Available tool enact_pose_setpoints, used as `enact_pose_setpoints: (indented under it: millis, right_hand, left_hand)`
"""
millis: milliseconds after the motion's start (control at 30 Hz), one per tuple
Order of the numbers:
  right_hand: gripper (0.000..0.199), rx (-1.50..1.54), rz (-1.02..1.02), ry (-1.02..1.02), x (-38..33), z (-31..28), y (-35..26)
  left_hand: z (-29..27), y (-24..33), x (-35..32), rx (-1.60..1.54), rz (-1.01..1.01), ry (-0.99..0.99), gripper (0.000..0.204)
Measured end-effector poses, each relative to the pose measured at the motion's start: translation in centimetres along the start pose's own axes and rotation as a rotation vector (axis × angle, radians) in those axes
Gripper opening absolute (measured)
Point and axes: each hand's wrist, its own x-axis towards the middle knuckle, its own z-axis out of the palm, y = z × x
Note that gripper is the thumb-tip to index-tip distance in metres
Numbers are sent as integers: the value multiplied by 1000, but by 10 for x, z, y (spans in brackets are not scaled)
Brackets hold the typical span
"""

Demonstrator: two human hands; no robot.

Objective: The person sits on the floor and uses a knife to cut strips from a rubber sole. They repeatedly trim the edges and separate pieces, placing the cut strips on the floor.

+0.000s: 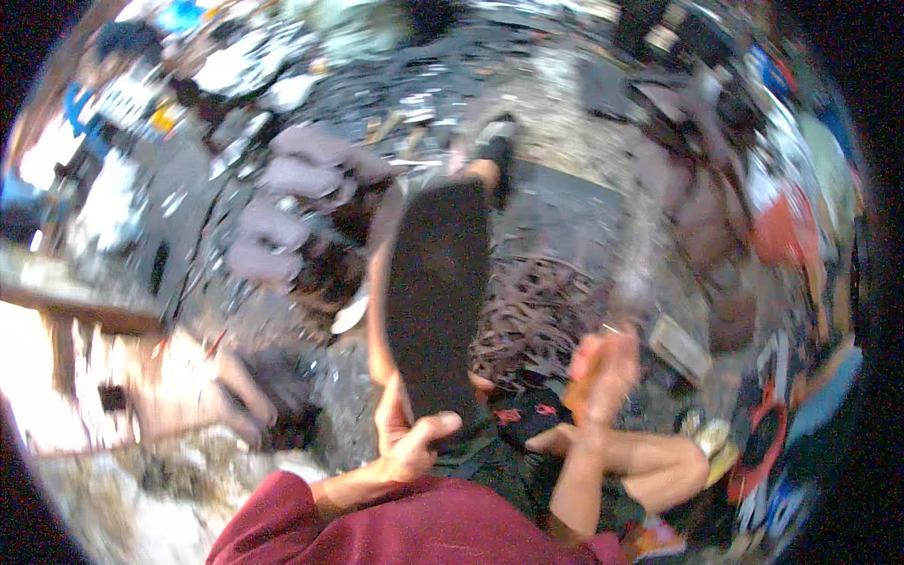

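A long, dark, flat piece shaped like a shoe sole (438, 282) stands lengthwise in front of me, over my lap and leg. My left hand (414, 443) grips its near end, the thumb lying across the dark face and the fingers behind it. To its right, my right hand (612, 372) is raised and closed round the orange-brown handle of a tool (582, 384). Motion smears the tool's upper part into a greyish streak, so its kind is not plain. The right hand is apart from the dark piece.
A heap of dark curved strips (537, 315) lies on the ground ahead. Stacked greyish rolled or folded pieces (306, 184) are at the left. A pale block (680, 348) sits right of my right hand. A flat dark sheet (565, 212) lies beyond the heap.
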Motion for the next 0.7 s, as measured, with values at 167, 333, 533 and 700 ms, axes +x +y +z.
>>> enact_pose_setpoints:
  millis: [167,333,533,700]
  right_hand:
    - [41,-429,-57,475,-21,-87,-51]
    - [42,-414,-115,248,-41,-122,-82]
    - [42,-363,-202,270,-33,-155,-110]
    - [36,-195,-205,162,-50,-151,-195]
  left_hand:
    - [-112,40,27,536,237,717,86]
    - [-338,-20,-38,1271,-144,1565,86]
    - [-396,-24,-50,1522,-376,1299,77]
    - [-427,-39,-85,1819,0,1275,75]
